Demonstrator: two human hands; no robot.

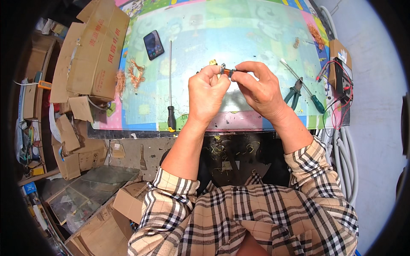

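Note:
Above the middle of the table, a small dark part with an orange-brown section (228, 71) sits between my two hands. My left hand (206, 94) is closed around its left end, and the fingers hide most of that side. The thumb and fingers of my right hand (261, 87) pinch the right end. A small yellow piece (212, 62) shows just beyond my left fingers; whether it joins the part I cannot tell. A long screwdriver (171, 115) with a black and yellow handle lies left of my left hand. Green-handled pliers (294, 93) lie right of my right hand.
A green-handled screwdriver (317, 103) touches the pliers. A black phone (153, 45) lies at the far left, with copper wire bundles (136, 73) nearer me. More copper wire (316, 36) is at the far right. A meter with red and black leads (343, 81) and a cardboard box (104, 51) flank the table.

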